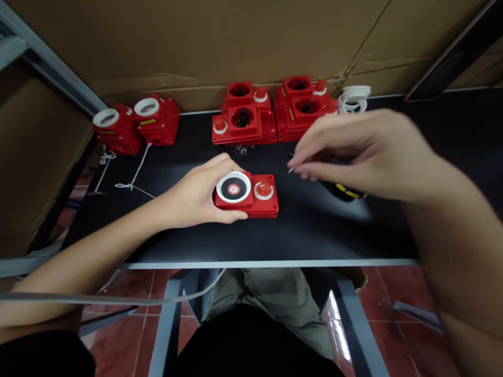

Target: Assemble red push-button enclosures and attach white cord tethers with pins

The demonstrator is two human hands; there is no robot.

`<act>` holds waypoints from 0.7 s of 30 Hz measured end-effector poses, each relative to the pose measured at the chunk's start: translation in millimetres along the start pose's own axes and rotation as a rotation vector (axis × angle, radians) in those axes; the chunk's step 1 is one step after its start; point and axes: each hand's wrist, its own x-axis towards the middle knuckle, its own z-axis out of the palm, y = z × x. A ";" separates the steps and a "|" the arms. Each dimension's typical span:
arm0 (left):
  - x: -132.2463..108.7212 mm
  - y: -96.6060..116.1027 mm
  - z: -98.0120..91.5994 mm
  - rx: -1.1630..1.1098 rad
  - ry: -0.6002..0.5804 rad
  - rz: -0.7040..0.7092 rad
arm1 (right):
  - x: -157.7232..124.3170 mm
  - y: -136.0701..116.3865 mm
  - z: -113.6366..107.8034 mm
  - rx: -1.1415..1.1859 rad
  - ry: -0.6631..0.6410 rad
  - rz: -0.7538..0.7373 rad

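My left hand [208,191] is wrapped round the left end of a red device [255,208] lying on the black table. The device has a white ring [219,193] around a black disc, and a small red dome [264,189] with a broken white edging. To its right, above the table, my right hand [349,152] pinches a small, thin pale piece [291,170] between thumb and fingers. A black and yellow object [348,192] lies under my right hand, partly hidden by it.
Several red housings [249,133] stand along the back, with stacked white rings [356,94] to their right. Two red boxes with white rings [159,123] and white cords are at the back left. The table's pale front edge [271,264] runs before my lap.
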 end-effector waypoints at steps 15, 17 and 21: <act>1.5 1.3 -4.1 0.055 -0.016 0.008 | -3.8 -9.0 36.2 0.176 -0.199 -0.105; 1.3 0.9 -3.3 0.052 -0.007 0.015 | -4.8 -8.1 37.1 0.170 -0.207 -0.105; 0.1 0.9 -1.5 0.051 0.004 0.007 | -6.3 -6.6 37.1 0.166 -0.238 -0.081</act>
